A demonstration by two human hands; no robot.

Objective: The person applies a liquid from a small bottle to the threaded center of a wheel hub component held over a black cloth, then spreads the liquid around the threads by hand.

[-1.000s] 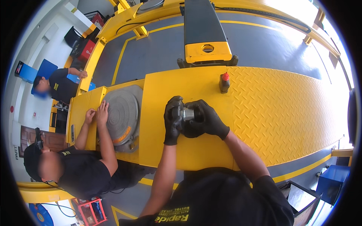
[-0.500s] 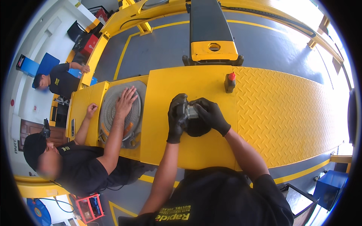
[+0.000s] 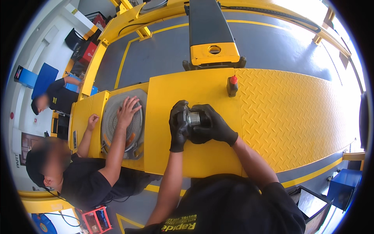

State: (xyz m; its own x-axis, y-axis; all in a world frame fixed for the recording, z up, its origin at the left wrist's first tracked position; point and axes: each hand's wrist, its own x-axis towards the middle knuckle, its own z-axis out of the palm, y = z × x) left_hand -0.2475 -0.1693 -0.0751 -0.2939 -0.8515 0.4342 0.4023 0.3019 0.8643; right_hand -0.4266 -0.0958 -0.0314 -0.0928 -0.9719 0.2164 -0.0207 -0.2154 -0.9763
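**Part (image 3: 193, 118) set crosswise between left hand (image 3: 179, 125) and right hand (image 3: 216, 125)**

Seen from above, both my hands are black-gloved and curled around the part, the left about its left end, the right about its right end. Neither hand is free. The part lies directly between them, in front of my chest and over the smooth section of the yellow platform (image 3: 165, 158); whether its underside touches the surface is hidden by my gloves.

The long axis, judged from the exposed stretch, runs roughly left to right, across my forearms rather than along them. A silver band marks the middle. It sits closer to my left hand, nearly against those fingers; a black stretch separates it from the grip of my right. Each hand thus meets the part from its own side, along that axis. Below the band the view is dark: I cannot tell glove from part there.

Surroundings: the red-capped bottle (image 3: 232, 89) is beyond my right hand and a little to its right, apart from it, near the seam with the tread plate (image 3: 292, 124). To my left, well apart, a co-worker's hand (image 3: 127, 112) rests on the grey disc (image 3: 113, 124).
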